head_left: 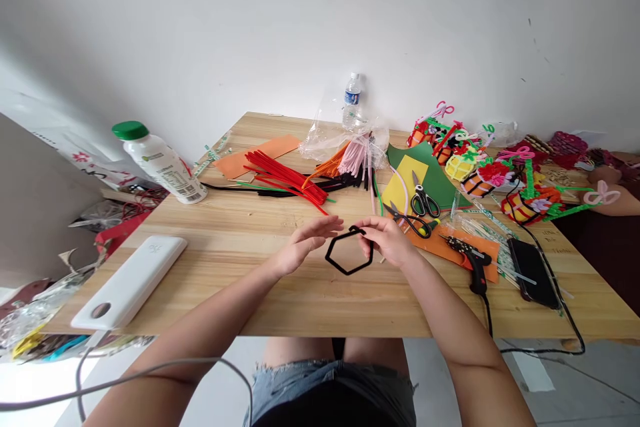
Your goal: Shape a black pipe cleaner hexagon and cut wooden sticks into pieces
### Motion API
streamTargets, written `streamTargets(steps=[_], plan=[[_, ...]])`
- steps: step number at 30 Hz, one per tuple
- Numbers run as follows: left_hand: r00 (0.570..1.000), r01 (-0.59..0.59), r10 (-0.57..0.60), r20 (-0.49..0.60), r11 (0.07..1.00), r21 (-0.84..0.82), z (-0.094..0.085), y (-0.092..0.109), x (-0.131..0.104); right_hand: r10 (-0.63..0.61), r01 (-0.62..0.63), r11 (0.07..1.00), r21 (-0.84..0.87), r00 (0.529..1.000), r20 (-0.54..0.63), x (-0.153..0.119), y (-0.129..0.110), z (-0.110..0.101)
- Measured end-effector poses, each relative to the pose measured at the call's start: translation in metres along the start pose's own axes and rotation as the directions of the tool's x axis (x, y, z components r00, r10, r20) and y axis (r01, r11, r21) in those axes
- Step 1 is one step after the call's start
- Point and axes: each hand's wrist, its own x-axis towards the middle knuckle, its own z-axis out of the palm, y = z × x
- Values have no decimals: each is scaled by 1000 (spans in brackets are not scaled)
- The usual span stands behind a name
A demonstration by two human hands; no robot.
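A black pipe cleaner (349,271), bent into a many-sided ring, hangs above the wooden table in front of me. My right hand (389,239) pinches its upper right corner, where the ends cross. On the other side, my left hand (305,245) has its fingers stretched out, close to the ring's upper left edge; whether the fingertips touch it I cannot tell. Behind my hands lie a bundle of red pipe cleaners (285,177), pink ones (356,155) and orange ones (327,167), with black ones partly under them.
Right of my hands are two scissors (424,200), a glue gun (473,260) with its cable, and a phone (534,271). Finished pipe-cleaner baskets (493,177) stand at the back right. A white power bank (131,280) and a bottle (163,163) are left. Another person's arm (617,200) rests at far right.
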Motion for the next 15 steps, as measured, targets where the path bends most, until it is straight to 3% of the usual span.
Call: streamTargets(steps=[2, 4, 10, 15], plan=[[994, -14, 18, 110, 999, -39, 1, 3, -2, 11, -11, 999, -52, 1000, -6, 0, 1, 2], [983, 47, -31, 180, 995, -83, 4, 6, -5, 20, -23, 994, -110, 1000, -23, -1, 2, 4], [979, 158, -160, 127, 987, 22, 13, 8, -7, 13, -17, 979, -204, 1000, -19, -2, 4, 7], [980, 107, -112, 165, 993, 42, 15, 7, -8, -2, -14, 961, -278, 998, -59, -3, 8, 10]])
